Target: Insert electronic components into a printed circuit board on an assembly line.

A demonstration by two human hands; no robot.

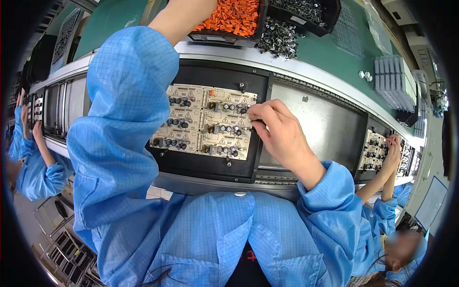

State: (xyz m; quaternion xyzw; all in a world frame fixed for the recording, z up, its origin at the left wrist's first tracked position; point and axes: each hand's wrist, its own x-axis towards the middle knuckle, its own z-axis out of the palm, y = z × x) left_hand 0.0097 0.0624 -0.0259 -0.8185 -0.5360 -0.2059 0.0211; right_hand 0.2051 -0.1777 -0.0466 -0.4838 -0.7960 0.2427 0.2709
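Observation:
A panel of cream circuit boards (pixel 203 122) lies in a black carrier frame (pixel 210 170) in front of me. Small capacitors and other parts stand on it in rows. One orange part (pixel 212 93) sits near its upper edge. My right hand (pixel 282 134) is at the panel's right edge, thumb and fingers pinched together. What they hold, if anything, is too small to make out. My left hand (pixel 189 12) reaches out to a dark bin (pixel 224 39) full of small orange parts (pixel 234 16). Its fingers are cut off by the top of the picture.
Loose metal-looking parts (pixel 279 38) lie beside a black bin (pixel 330 26) on the green bench. Clear plastic trays (pixel 394 81) stand farther right. A conveyor rail (pixel 325 93) runs across. Co-workers in blue sleeves handle boards at both sides; one person's hand (pixel 394 143) is at the right.

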